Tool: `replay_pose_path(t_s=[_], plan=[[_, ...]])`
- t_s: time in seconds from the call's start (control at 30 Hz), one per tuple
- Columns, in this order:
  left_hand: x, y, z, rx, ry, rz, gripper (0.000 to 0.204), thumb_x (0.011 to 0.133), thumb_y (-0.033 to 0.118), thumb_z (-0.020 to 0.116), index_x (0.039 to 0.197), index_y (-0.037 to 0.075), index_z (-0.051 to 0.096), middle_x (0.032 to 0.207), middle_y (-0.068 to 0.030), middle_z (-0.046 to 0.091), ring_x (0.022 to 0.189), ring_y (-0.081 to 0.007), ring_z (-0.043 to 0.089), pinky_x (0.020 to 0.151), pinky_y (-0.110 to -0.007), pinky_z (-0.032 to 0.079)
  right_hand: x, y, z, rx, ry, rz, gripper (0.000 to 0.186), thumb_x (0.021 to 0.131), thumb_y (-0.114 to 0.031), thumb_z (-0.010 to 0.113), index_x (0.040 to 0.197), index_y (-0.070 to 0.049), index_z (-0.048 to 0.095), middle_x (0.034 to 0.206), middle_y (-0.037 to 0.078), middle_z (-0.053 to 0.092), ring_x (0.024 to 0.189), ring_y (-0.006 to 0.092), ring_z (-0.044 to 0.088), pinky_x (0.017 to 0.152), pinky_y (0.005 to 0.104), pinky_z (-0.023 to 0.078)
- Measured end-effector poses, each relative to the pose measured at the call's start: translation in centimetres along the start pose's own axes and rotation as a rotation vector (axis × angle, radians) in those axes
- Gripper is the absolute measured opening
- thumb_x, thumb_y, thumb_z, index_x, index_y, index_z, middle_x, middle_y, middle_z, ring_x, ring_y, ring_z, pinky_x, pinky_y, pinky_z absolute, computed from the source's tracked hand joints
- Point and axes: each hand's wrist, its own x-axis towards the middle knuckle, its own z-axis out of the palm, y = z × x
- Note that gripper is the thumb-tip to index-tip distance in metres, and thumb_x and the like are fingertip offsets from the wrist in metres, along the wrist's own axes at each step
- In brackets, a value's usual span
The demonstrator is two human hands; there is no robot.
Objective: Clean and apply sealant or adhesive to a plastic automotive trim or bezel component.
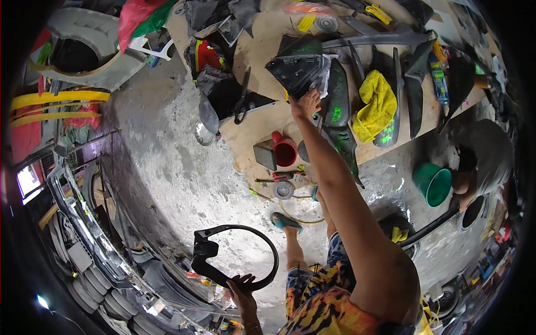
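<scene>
Low on the left, my left hand (242, 296) has its fingers closed around the bottom of a black plastic trim ring (273, 251), a large open loop with a broader bracket on one side. The ring is held above the floor, away from the table. My right arm stretches across the wooden table (248, 148). At the far side, my right hand (307, 104) has bent fingers closed at the near corner of a black angular plastic panel (295, 71). Crumpled white material (325, 72) is next to those fingers. The fingertips are partly hidden.
Scissors (242, 97), a red mug (285, 152), a yellow cloth (375, 106) and several dark plastic parts lie on the table. A green bucket (433, 184) stands at right beside another person (488, 151). Car bumpers (92, 223) and stacked parts line the left.
</scene>
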Motion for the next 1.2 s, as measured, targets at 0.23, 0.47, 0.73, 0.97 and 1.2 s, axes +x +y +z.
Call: replay_pose_path(t_s=[0.23,0.47,0.73,0.97,1.2], plan=[[1.3,1.2,1.5,0.031,-0.057,0.052,0.063,0.098,0.057,0.04,0.122,0.0,0.043,0.101,-0.0197,0.066,0.092,-0.0313,0.066,0.088,-0.039,0.049,1.8,2.4,0.4,-0.052,0.014,-0.029,0.083,0.067,-0.038,0.08,0.13,-0.006,0.035,0.13,0.012,0.044,0.123,0.0352,0.042,0.098,0.0545,0.034],[0.9,3.1,2.8,0.021,-0.013,0.098,0.056,0.099,0.055,0.042,0.119,0.003,0.045,0.102,-0.017,0.067,0.093,-0.0289,0.066,0.088,-0.039,0.049,2.0,8.9,-11.2,0.333,0.289,-0.488,0.051,0.078,-0.018,0.074,0.12,-0.004,0.05,0.114,0.02,0.053,0.108,0.0369,0.051,0.094,0.0455,0.041],[1.1,3.3,2.7,0.002,-0.033,0.17,0.054,0.102,0.051,0.038,0.12,0.001,0.044,0.101,-0.0189,0.068,0.089,-0.0316,0.068,0.085,-0.039,0.052,11.1,16.3,-15.7,-0.195,0.303,-0.059,0.053,0.084,-0.045,0.065,0.12,-0.007,0.054,0.113,0.017,0.056,0.107,0.0358,0.056,0.091,0.0459,0.046],[1.3,5.8,1.2,-0.124,-0.095,0.217,0.049,0.102,0.046,0.041,0.111,-0.001,0.052,0.096,-0.0189,0.067,0.09,-0.0312,0.068,0.081,-0.039,0.055,8.6,22.2,-22.2,-0.519,0.152,-0.637,0.041,0.093,-0.032,0.058,0.12,-0.001,0.057,0.113,0.012,0.062,0.108,0.0271,0.058,0.093,0.0374,0.047],[-0.8,7.4,-3.0,-0.354,-0.286,0.273,0.049,0.101,0.046,0.044,0.112,-0.002,0.049,0.094,-0.0194,0.068,0.086,-0.0276,0.071,0.069,-0.036,0.059,5.4,17.8,-42.2,-0.072,0.152,-0.778,0.045,0.093,-0.028,0.058,0.125,0.004,0.056,0.124,0.018,0.059,0.119,0.0293,0.053,0.097,0.0383,0.044]])
